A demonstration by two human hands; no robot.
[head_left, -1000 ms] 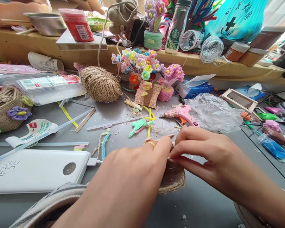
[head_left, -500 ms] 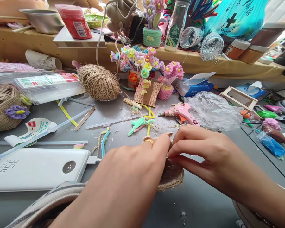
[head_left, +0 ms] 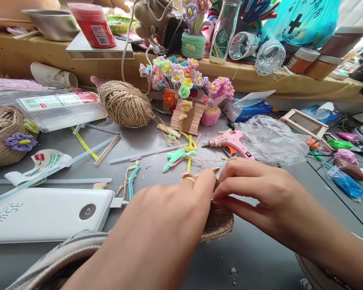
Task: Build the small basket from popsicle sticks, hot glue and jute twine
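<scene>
Both hands meet at the centre of the grey table (head_left: 260, 257) over a small jute-wound piece (head_left: 219, 223). Left hand (head_left: 166, 225) lies on top of the piece, fingers curled down onto it, a gold ring showing on one finger. Right hand (head_left: 260, 193) approaches from the right, thumb and forefinger pinched narrowly against the piece's upper edge, right beside the left fingertips. Only the lower right rim of the piece is visible; the rest is covered by the hands.

Change against the earlier frames: minimal. Both hands keep the same grip, sitting a trace higher and further left in view, as do the objects around them (consistent with a small shift of the camera). The piece has not moved on the table.

Count of surrounding items:
- One pink glue gun (head_left: 231, 141), lying just beyond the right hand, nozzle pointing left.
- One ball of jute twine (head_left: 125, 104), far left of centre.
- One white power bank (head_left: 45, 214), left of the left hand, with a cable plugged into its right end.
- Three flower arrangements: one large bouquet (head_left: 175, 78) and one small pink pot (head_left: 216, 100) on the table, and one green pot (head_left: 194, 40) on the shelf behind.
- One crumpled clear plastic bag (head_left: 270, 139), right of the glue gun.
- One jute basket (head_left: 4, 135) with a purple flower, at the left edge.
</scene>
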